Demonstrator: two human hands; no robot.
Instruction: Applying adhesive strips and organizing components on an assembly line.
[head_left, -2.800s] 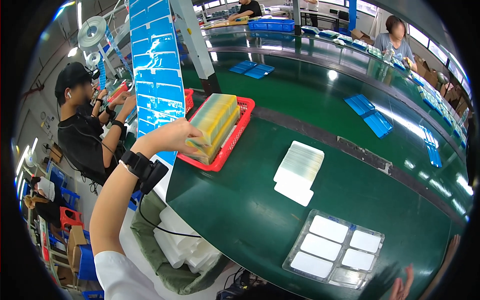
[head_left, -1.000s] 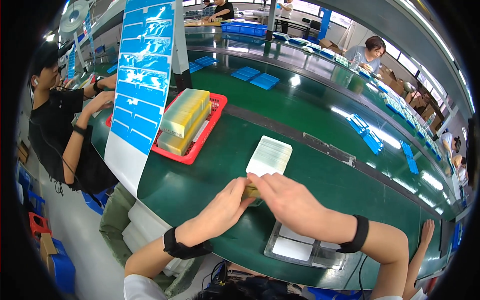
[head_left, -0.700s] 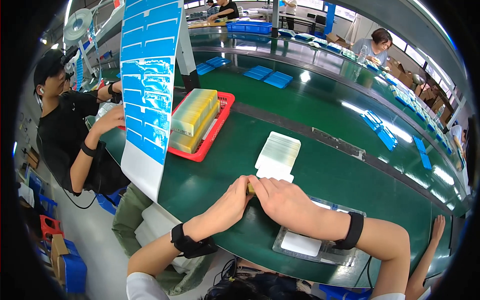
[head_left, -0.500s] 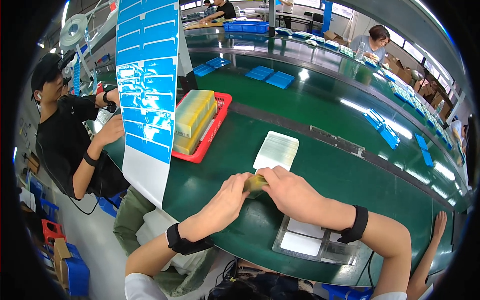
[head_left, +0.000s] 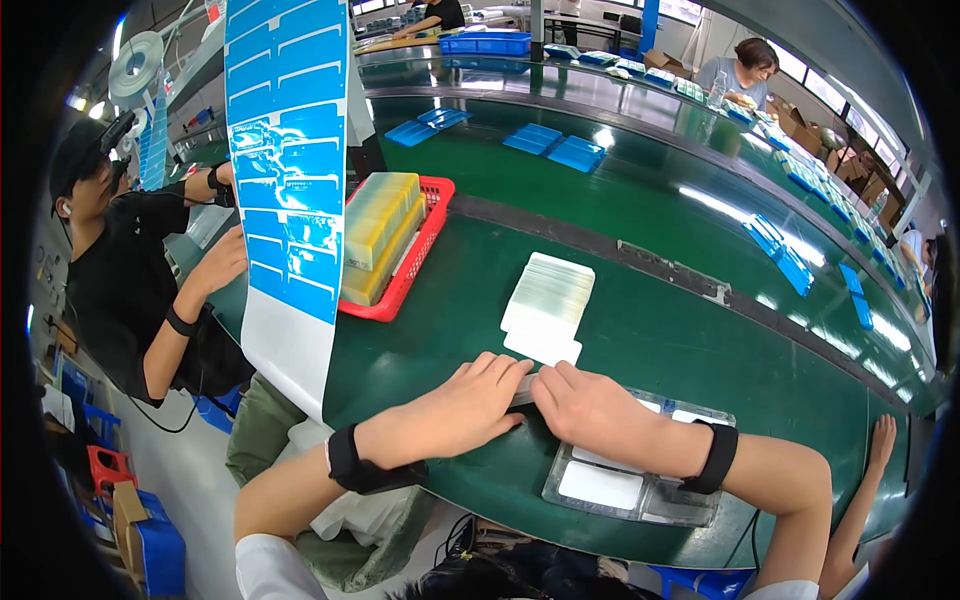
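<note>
Your left hand (head_left: 472, 402) is back-up, fingers curled, gripping the left end of a thin pack (head_left: 523, 392). The pack is over the table (head_left: 450, 310), just nearer you than the fanned cards (head_left: 549, 300); its visible part slants away rightward, full long axis hidden. Your right hand (head_left: 588, 405) grips its right end, forearm crossing above the tray (head_left: 670, 500).
</note>
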